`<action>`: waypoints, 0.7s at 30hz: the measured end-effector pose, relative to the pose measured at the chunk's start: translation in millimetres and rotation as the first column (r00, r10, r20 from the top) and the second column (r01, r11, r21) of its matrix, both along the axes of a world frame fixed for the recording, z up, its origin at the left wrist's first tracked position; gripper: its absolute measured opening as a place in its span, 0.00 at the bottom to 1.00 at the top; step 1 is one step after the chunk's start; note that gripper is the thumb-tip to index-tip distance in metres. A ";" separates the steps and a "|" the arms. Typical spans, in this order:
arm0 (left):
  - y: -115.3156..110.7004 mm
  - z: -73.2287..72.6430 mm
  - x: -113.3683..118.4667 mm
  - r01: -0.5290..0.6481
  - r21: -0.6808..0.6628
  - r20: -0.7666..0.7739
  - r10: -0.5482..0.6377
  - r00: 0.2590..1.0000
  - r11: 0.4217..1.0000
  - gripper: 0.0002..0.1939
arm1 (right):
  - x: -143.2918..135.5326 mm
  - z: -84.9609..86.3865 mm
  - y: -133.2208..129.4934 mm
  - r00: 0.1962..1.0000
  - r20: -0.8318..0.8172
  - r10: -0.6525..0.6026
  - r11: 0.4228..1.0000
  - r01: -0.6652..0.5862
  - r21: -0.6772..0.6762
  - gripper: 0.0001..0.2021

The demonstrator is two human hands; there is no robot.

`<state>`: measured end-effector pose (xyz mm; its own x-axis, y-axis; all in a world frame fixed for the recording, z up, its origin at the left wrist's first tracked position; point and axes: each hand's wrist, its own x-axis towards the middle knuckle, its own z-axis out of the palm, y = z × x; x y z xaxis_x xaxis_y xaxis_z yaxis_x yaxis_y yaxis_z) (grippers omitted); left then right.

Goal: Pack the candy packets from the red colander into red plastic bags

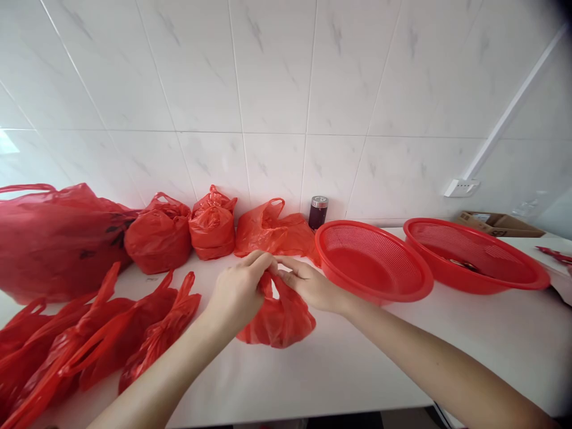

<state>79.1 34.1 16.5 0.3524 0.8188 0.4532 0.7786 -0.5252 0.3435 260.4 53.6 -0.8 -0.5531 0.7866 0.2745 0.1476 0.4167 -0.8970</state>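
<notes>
A red plastic bag (pixel 279 325) is in front of me over the white table, its lower part bulging and its handles gathered at the top. My left hand (pixel 243 286) is closed on the bag's handles from the left. From the right, my right hand (pixel 308 283) pinches the handle side of the same bag, with its fingertips close to my left hand. The fingers partly hide the top of the bag, and what is inside cannot be made out. Just behind my hands lies a flatter red plastic bag (pixel 268 229).
A red perforated basin (pixel 375 292) and a second red basin (pixel 482 283) with small things inside stand on the right. Filled red bags (pixel 158 238) line the wall at left; several slack bags (pixel 102 333) lie nearer. A dark jar (pixel 318 213) and a cardboard box (pixel 500 225) stand behind.
</notes>
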 end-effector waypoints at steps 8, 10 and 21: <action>-4.4 -14.9 -6.5 0.104 -0.109 0.167 -0.085 0.982 0.989 0.19 | 0.8 9.2 -14.4 0.999 0.032 -0.028 0.999 0.029 -0.034 0.14; -9.0 -26.8 -16.6 0.087 -0.228 0.179 -0.046 0.983 0.970 0.17 | 4.8 4.3 -21.1 0.992 0.069 -0.102 0.994 0.105 -0.034 0.16; -52.2 -128.3 -86.1 -0.111 -0.428 0.431 0.311 0.847 0.897 0.21 | 39.2 -99.3 -7.9 0.882 -0.023 -0.471 0.865 0.456 -0.210 0.20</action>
